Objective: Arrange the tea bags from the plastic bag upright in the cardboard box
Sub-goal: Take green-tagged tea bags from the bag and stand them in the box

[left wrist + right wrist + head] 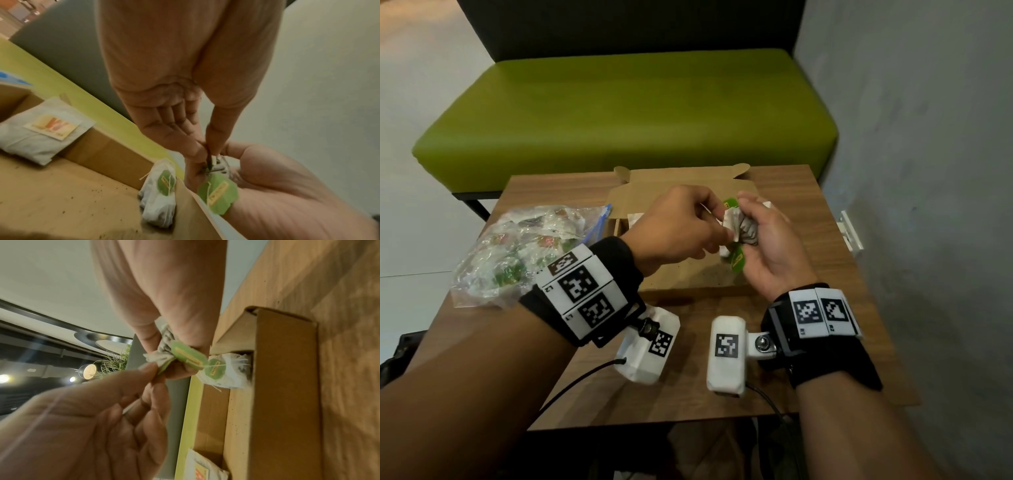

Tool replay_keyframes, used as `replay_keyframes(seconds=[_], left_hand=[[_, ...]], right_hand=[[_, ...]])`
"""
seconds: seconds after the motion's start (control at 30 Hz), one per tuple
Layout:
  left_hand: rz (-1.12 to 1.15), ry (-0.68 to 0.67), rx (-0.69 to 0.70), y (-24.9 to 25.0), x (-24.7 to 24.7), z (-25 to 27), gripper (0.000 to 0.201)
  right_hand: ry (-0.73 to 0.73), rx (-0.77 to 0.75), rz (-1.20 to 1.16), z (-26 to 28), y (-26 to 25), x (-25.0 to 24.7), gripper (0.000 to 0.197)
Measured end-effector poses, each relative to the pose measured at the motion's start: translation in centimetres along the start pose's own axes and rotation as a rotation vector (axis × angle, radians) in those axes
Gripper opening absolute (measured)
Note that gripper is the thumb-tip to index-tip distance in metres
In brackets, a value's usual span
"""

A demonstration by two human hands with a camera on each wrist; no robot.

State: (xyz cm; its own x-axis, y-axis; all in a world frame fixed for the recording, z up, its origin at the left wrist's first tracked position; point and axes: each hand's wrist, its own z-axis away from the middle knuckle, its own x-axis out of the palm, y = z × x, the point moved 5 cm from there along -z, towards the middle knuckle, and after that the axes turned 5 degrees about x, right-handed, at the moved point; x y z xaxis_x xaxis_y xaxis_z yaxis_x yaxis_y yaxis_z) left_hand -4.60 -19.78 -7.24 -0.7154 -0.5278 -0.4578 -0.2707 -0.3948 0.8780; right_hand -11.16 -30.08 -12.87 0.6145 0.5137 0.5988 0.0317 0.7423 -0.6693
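Tea bags, held: a small clutch of crumpled white paper tea bags with green leaf-shaped tags (739, 228) sits between both hands, above the open box; they look bunched so that one can be teased free.
Bench: a long green padded bench (619, 109) stands behind the table, taking no part.
Table: a square wood-grain table (825, 274) carries the box and the bag, both within easy reach.
Cardboard box: a shallow brown cardboard box with its lid folded back (681, 274) lies mid-table under the hands; its floor is mostly bare, so I judge the filling has barely begun.
Plastic bag: a clear zip-top plastic bag (517, 253), crumpled and full of tea bags, lies on the table just left of the box, its mouth turned toward the box.
Left hand: the left hand (681, 229) pinches the edge of the bunch between thumb and fingertips, apparently to peel off a single bag.
Right hand: the right hand (767, 243) lies palm up, fingers curled round the rest of the bunch as a steady cradle.
Tea bags, placed: a white bag with an orange square label (41, 129) leans at the box's far wall; a green-tagged one (158, 194) stands in a corner.
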Motion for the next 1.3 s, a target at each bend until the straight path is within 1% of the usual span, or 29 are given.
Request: replay_keyframes(seconds=[0.1, 0.17, 0.2, 0.27, 0.33, 0.37, 0.4, 0.5, 0.53, 0.6, 0.7, 0.77, 0.83, 0.9, 0.97, 1.0, 1.03, 1.07, 1.13, 1.2, 1.3], left_hand=[[0.072, 0.047, 0.002, -0.7, -0.6, 0.0, 0.016], [0.098, 0.082, 0.011, -1.1, -1.0, 0.0, 0.012], [0.112, 0.106, 0.015, -1.3, -1.2, 0.0, 0.010], [0.149, 0.167, 0.016, -1.4, -1.5, 0.0, 0.012], [0.183, 0.197, 0.001, -1.4, -1.7, 0.0, 0.013], [0.199, 0.194, -0.009, -1.3, -1.7, 0.0, 0.013], [0.217, 0.182, -0.016, -1.3, -1.6, 0.1, 0.012], [0.180, 0.129, 0.006, -1.2, -1.2, 0.1, 0.010], [0.161, 0.117, 0.015, -1.2, -1.0, 0.2, 0.010], [0.192, 0.097, 0.016, -1.4, -0.5, 0.2, 0.008], [0.276, 0.076, 0.024, -1.6, -0.1, 0.2, 0.005], [0.276, 0.073, 0.036, -1.5, 0.2, 0.1, 0.007], [0.276, 0.083, 0.036, -1.3, 0.2, -0.1, 0.008], [0.219, 0.152, 0.036, -1.2, -0.1, -0.1, 0.009], [0.065, 0.264, 0.112, -0.7, -0.8, 0.3, 0.018], [-0.003, 0.291, 0.164, -0.4, -0.9, 0.5, 0.024], [-0.047, 0.278, 0.203, 0.0, -0.7, 0.7, 0.029], [-0.073, 0.233, 0.225, 0.3, -0.3, 0.9, 0.032], [-0.135, 0.142, 0.242, 0.5, 0.8, 1.2, 0.031], [-0.215, 0.133, 0.273, 0.4, 1.2, 1.1, 0.022], [-0.208, 0.147, 0.281, 0.0, 1.2, 0.8, 0.014]], right_hand=[[0.018, -0.045, -0.030, -0.2, -0.3, -0.2, 0.014], [0.023, -0.048, -0.029, -0.2, -0.3, -0.4, 0.015], [0.039, -0.041, -0.015, -0.3, -0.2, -0.7, 0.014], [0.063, -0.022, -0.002, -0.5, 0.0, -1.0, 0.007], [0.074, -0.008, -0.017, -0.5, 0.3, -0.9, 0.015], [0.078, -0.008, -0.025, -0.4, 0.3, -0.9, 0.013], [0.067, -0.006, -0.024, -0.4, 0.2, -0.9, 0.003], [0.070, -0.022, 0.002, -0.1, -0.3, -1.3, 0.016], [0.065, -0.027, 0.017, 0.1, -0.5, -1.4, 0.016], [0.052, -0.036, 0.084, 0.5, -0.8, -1.6, 0.008], [0.006, -0.006, 0.226, 0.9, -0.3, -1.1, 0.019], [-0.002, -0.005, 0.262, 0.8, 0.0, -0.9, 0.010], [0.035, -0.025, 0.281, 0.7, -0.1, -1.0, 0.012], [0.057, -0.054, 0.260, 0.6, -0.3, -1.1, 0.014], [0.055, -0.066, 0.213, 0.5, -0.4, -1.2, 0.015], [0.052, -0.076, 0.191, 0.5, -0.5, -1.3, 0.015], [0.048, -0.081, 0.165, 0.6, -0.6, -1.3, 0.016], [0.040, -0.077, 0.141, 0.7, -0.7, -1.3, 0.015], [0.023, -0.057, 0.083, 0.8, -0.6, -1.1, 0.012], [0.015, -0.056, 0.041, 0.8, -0.6, -1.0, 0.012], [0.033, -0.060, 0.048, 0.7, -0.6, -1.2, 0.011]])
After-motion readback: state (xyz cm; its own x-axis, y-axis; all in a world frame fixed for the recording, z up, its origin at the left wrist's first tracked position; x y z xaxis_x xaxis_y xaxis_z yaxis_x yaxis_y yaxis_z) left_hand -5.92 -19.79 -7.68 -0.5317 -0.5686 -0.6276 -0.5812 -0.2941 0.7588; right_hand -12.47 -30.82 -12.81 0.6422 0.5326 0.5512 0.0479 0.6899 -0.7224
